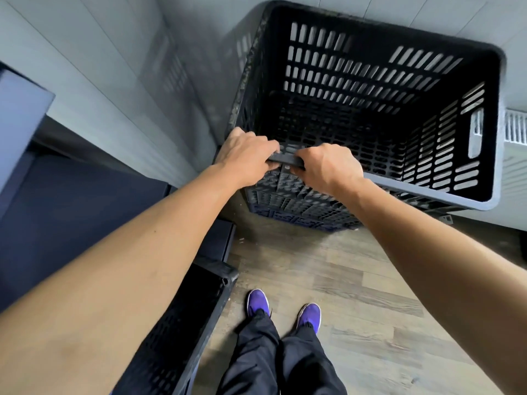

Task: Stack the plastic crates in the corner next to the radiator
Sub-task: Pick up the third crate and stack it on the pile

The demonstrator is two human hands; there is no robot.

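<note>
1. Crate [370, 89]: black, slotted, upright, topmost on a stack [299, 206] in the wall corner; radiator [514, 128] just beside it on the right.
2. Left hand [248, 155]: fingers curled over the crate's near rim, gripping it.
3. Right hand [328, 169]: grips the same rim, just beside the left.
4. Second crate [185, 323]: on the floor [356, 280], lower left.

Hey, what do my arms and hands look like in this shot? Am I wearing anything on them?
The left arm and right arm are bare as far as the picture shows, with no sleeves in view. The left grip and right grip are bare hands with no gloves. No watch, band or ring shows on the wrists or on the visible parts of the fingers.
</note>
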